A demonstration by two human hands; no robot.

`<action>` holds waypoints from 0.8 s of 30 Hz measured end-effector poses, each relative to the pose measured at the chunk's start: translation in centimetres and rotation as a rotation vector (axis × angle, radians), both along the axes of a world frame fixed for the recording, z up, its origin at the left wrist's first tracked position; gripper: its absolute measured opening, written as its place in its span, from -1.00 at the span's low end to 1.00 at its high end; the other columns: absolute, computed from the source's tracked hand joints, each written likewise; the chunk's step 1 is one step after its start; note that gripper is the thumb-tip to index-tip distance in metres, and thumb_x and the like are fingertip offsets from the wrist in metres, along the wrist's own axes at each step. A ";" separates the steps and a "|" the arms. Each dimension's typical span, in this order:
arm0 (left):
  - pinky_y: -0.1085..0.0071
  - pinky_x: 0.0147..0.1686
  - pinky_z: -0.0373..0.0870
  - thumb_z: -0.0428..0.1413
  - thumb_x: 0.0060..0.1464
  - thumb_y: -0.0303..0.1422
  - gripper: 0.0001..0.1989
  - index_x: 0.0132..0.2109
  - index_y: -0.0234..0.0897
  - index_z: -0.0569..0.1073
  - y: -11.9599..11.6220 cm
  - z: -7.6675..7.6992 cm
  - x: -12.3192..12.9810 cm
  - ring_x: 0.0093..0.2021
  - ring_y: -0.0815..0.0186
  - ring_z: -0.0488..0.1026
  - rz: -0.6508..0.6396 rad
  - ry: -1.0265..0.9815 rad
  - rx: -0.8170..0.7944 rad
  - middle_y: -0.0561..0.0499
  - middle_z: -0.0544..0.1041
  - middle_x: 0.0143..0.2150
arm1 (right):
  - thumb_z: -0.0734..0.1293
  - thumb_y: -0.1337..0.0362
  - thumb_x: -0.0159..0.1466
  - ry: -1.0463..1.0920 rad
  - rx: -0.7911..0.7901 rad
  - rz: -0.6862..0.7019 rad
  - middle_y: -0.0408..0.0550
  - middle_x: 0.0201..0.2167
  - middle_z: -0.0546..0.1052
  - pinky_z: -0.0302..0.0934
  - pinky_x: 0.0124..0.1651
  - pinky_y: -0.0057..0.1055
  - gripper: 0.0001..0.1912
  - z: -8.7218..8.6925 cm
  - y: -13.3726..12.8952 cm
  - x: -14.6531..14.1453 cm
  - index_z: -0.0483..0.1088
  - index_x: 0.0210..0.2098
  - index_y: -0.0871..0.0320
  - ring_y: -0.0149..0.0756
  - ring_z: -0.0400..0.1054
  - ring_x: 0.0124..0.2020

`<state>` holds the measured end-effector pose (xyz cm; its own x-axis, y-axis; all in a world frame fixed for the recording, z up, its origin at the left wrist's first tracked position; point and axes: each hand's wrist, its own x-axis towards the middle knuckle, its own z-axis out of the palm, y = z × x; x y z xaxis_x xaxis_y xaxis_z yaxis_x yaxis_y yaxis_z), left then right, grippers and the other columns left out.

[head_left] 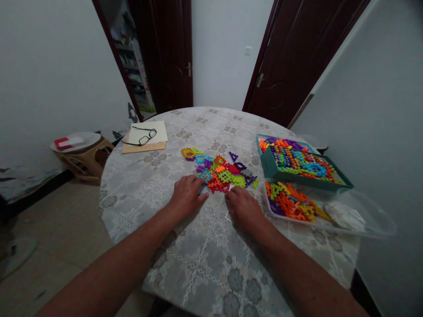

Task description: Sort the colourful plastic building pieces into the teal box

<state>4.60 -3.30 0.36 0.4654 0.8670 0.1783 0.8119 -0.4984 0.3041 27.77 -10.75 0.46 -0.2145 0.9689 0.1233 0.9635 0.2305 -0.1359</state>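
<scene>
A heap of colourful plastic building pieces (225, 176) lies in the middle of the round table, squares, triangles and rings in red, green, blue, purple and orange. My left hand (187, 193) rests on the cloth at the heap's near left edge, fingers reaching forward and thumb apart, close to a light blue square piece (205, 175). At the near right edge is my right hand (243, 206), its fingers curled in by the red pieces (224, 188). Its fingertips are partly hidden, so whatever they pinch cannot be made out.
To the right stand a green box (299, 178) with rows of pieces, another box (262, 140) behind it, and a clear plastic tub (272, 214) with loose pieces and its see-through lid. Glasses (144, 140) lie on papers (161, 127) at left. A stool (79, 156) stands beyond the table.
</scene>
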 end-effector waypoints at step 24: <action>0.21 0.11 0.40 0.28 0.22 -0.23 -0.73 0.01 -0.19 0.52 3.9 0.2 -0.7 0.08 0.11 0.46 -0.359 -0.190 -0.129 -0.10 0.53 0.05 | 0.31 0.25 0.46 0.189 0.121 -0.029 0.19 0.15 0.47 0.38 0.17 -0.12 -0.46 -1.1 0.6 -1.7 0.29 0.40 0.08 -0.01 0.40 0.11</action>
